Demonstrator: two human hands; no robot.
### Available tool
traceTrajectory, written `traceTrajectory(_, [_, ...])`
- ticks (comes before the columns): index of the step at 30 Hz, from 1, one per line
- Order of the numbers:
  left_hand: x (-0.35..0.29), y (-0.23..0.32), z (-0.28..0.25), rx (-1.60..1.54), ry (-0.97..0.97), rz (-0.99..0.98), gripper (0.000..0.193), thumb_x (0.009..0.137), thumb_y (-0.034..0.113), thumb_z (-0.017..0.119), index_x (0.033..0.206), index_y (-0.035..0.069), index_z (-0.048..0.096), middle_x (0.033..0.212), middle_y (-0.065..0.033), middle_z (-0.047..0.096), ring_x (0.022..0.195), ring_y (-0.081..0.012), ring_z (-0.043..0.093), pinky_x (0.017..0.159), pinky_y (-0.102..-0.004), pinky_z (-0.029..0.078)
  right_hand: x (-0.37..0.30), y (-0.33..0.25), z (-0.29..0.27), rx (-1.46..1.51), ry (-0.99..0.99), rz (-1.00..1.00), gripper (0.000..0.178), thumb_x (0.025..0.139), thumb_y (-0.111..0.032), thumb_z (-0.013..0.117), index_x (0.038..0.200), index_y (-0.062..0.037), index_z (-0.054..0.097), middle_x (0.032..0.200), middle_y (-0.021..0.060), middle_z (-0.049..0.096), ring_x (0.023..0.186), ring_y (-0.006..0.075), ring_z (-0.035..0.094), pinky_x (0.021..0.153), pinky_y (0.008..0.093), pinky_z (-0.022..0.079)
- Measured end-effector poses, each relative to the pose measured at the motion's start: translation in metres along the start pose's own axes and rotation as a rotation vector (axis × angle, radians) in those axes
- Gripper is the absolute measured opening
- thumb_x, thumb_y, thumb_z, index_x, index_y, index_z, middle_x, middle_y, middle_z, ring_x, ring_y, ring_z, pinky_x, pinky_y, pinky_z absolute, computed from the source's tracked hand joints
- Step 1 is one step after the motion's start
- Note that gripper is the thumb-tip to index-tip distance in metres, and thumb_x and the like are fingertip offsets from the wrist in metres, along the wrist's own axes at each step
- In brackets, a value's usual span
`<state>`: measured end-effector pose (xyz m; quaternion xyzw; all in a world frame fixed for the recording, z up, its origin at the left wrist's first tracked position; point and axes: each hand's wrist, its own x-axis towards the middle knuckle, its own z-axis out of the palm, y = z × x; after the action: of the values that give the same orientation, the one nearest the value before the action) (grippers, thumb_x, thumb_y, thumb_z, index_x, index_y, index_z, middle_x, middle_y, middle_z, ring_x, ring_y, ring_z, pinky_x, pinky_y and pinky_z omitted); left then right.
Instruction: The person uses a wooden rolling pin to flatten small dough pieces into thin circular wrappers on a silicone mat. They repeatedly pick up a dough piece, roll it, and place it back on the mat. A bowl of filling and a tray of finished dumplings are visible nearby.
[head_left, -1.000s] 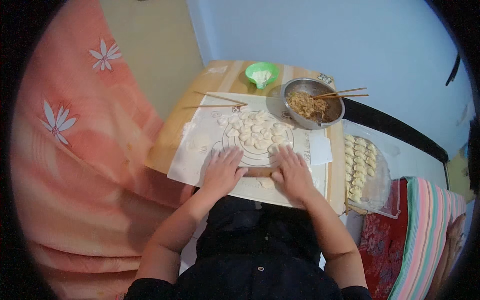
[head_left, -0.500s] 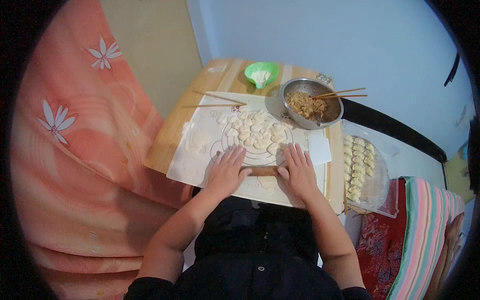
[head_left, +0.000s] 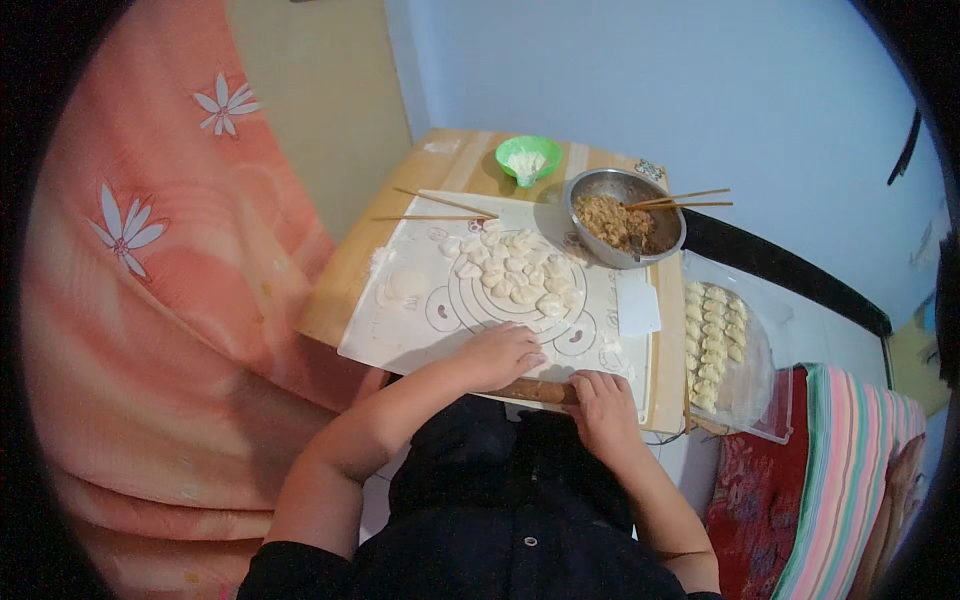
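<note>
A brown wooden rolling pin (head_left: 545, 391) lies along the near edge of the white printed dough mat (head_left: 420, 345). My right hand (head_left: 605, 410) is closed around its right end. Just above the pin's left part, my left hand (head_left: 500, 357) is closed, fingers bent and pointing right. What its fingertips hold, if anything, is hidden. Beyond the hands, several small flattened dough pieces (head_left: 522, 278) are heaped on the mat's printed circles. Thin round wrappers (head_left: 403, 288) rest at the mat's left side.
A steel bowl (head_left: 628, 258) of filling with chopsticks (head_left: 685, 200) stands back right; a green bowl (head_left: 529, 180) of flour stands at the back. A white scraper (head_left: 638, 305) lies at the mat's right. Rows of dumplings (head_left: 712, 340) sit on a tray beside the table. An orange curtain (head_left: 180, 370) hangs left.
The rolling pin has moved nearer my body. My left hand has come off its left end, turned rightward and closed. My right hand has gone from spread to wrapped around the pin.
</note>
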<state>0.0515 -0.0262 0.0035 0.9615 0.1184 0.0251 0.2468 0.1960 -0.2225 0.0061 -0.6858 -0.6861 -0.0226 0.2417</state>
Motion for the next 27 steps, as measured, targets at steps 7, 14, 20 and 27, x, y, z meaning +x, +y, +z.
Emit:
traceTrajectory(7, [-0.037,-0.021,-0.001,0.215,0.268,-0.230,0.043,0.097,0.034,0.050,0.127,0.006,0.060,0.137,-0.0122,0.053,0.128,-0.0290,0.047,0.107,-0.0425,0.037,0.035,0.019,0.033,-0.038,-0.015,-0.032,0.043,0.085,-0.020,0.065,0.121,-0.0007,0.053,0.131,0.0168,0.054,0.126,0.0303,0.050,0.107,0.0440,0.036])
traceTrajectory(14, [-0.065,-0.006,0.011,0.386,0.237,-0.272,0.056,0.097,0.042,0.049,0.141,0.009,0.048,0.149,-0.0111,0.042,0.139,-0.0261,0.036,0.115,-0.0455,0.026,0.009,0.004,0.024,0.052,-0.179,-0.036,0.074,0.086,-0.027,0.068,0.145,0.0025,0.035,0.154,0.0212,0.032,0.144,0.0387,0.028,0.115,0.0508,0.026])
traceTrajectory(20, [-0.020,-0.040,0.005,0.331,0.438,-0.415,0.054,0.098,0.039,0.046,0.141,0.006,0.046,0.151,-0.0137,0.040,0.141,-0.0303,0.032,0.116,-0.0491,0.023,0.069,0.033,0.047,-0.133,-0.050,0.104,0.071,0.095,-0.042,0.051,0.147,0.0019,0.032,0.157,0.0191,0.028,0.146,0.0328,0.024,0.118,0.0481,0.019])
traceTrajectory(27, [-0.037,-0.039,0.012,0.093,0.145,-0.128,0.042,0.093,0.021,0.055,0.131,0.004,0.053,0.141,-0.0173,0.048,0.131,-0.0333,0.042,0.111,-0.0432,0.032,0.029,0.016,0.039,-0.114,-0.044,-0.005,0.052,0.086,-0.022,0.062,0.132,-0.0008,0.048,0.146,0.0153,0.043,0.138,0.0316,0.037,0.113,0.0502,0.027])
